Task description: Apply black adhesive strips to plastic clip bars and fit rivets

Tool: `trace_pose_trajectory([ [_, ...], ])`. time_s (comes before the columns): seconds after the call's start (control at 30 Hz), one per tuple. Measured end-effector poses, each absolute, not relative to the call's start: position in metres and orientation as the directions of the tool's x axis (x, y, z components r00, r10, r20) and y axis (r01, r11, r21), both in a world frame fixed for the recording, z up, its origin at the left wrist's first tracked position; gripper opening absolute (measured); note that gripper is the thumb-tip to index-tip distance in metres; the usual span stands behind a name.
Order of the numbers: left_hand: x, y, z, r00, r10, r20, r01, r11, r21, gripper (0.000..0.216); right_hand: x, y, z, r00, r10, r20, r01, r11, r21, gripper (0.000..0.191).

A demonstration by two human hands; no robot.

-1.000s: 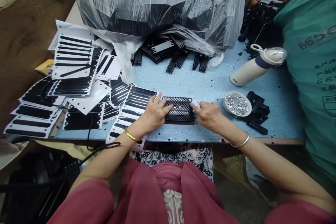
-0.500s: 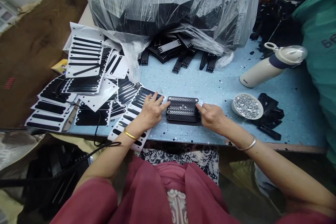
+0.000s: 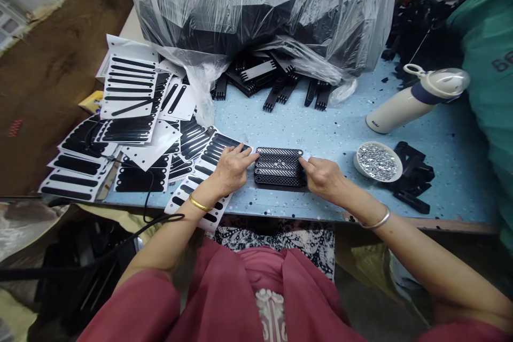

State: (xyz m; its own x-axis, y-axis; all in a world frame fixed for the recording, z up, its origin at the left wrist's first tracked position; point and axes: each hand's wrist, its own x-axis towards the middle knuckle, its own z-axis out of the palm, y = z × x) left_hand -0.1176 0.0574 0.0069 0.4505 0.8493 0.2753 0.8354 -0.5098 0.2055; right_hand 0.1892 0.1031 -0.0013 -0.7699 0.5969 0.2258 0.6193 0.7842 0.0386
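Observation:
A black perforated rectangular part (image 3: pixel 279 166) lies flat on the blue speckled table (image 3: pixel 328 128), near its front edge. My left hand (image 3: pixel 229 169) rests on the part's left end, fingers spread over the edge and a white sheet with black strips (image 3: pixel 202 181). My right hand (image 3: pixel 324 176) presses its fingertips against the part's right end. Each wrist wears a bangle. Neither hand lifts the part.
A small white bowl of shiny metal bits (image 3: pixel 377 162) stands right of my right hand, by loose black pieces (image 3: pixel 412 176). A white bottle (image 3: pixel 417 99) lies behind. Sheets of black strips (image 3: pixel 128 112) cover the left. A large plastic bag (image 3: pixel 260 10) and black combs (image 3: pixel 280 91) fill the back. A person in green (image 3: pixel 489 80) is right.
The view shifted left between the earliest frame and now. My left fingers have drawn slightly closer together at the part's left end. The part stays in place.

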Motion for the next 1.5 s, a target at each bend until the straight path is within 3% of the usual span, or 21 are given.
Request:
trace_pose_trajectory([
  [0.47, -0.115, 0.056, 0.01, 0.479, 0.849, 0.221, 0.857, -0.507, 0.09, 0.061, 0.19, 0.104, -0.004, -0.779, 0.582, 0.233, 0.605, 0.795, 0.034, 0.045],
  [0.63, -0.115, 0.057, 0.011, 0.5, 0.842, 0.205, 0.841, -0.528, 0.116, 0.059, 0.19, 0.103, -0.005, -0.771, 0.6, 0.211, 0.616, 0.788, 0.011, 0.047],
  [0.93, -0.115, 0.066, 0.018, 0.45, 0.879, 0.159, 0.794, -0.475, 0.379, 0.043, 0.192, 0.105, -0.005, -0.774, 0.583, 0.247, 0.602, 0.799, 0.003, 0.042],
  [1.2, -0.112, 0.075, 0.007, 0.389, 0.895, 0.219, 0.791, -0.446, 0.418, 0.032, 0.192, 0.104, -0.007, -0.76, 0.6, 0.249, 0.614, 0.789, -0.026, 0.042],
  [1.5, -0.106, 0.083, 0.013, 0.265, 0.944, 0.197, 0.679, -0.328, 0.656, 0.027, 0.19, 0.103, -0.008, -0.745, 0.598, 0.295, 0.62, 0.784, -0.023, 0.039],
])
